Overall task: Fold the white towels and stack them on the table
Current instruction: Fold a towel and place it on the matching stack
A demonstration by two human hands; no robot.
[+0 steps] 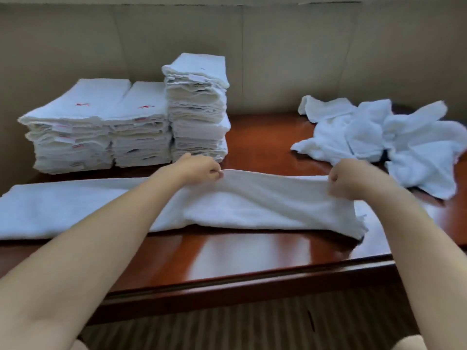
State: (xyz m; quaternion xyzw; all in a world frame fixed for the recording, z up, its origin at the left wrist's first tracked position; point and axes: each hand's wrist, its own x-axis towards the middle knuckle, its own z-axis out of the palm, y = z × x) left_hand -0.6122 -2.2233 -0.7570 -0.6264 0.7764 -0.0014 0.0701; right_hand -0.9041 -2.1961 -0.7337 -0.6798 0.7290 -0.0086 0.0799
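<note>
A long white towel (265,205) lies across the glossy brown table (252,258), folded lengthwise, its left part flat. My left hand (202,166) pinches its far edge near the middle. My right hand (346,179) grips the same edge close to the right end, and the stretch between both hands is lifted slightly off the table. Three stacks of folded white towels (197,109) stand at the back left, the right one tallest. A heap of unfolded white towels (384,142) lies at the back right.
A beige wall (278,59) runs close behind the table. The table's front edge (252,284) curves toward me, with striped carpet (227,329) below it. Bare wood shows between the tall stack and the heap.
</note>
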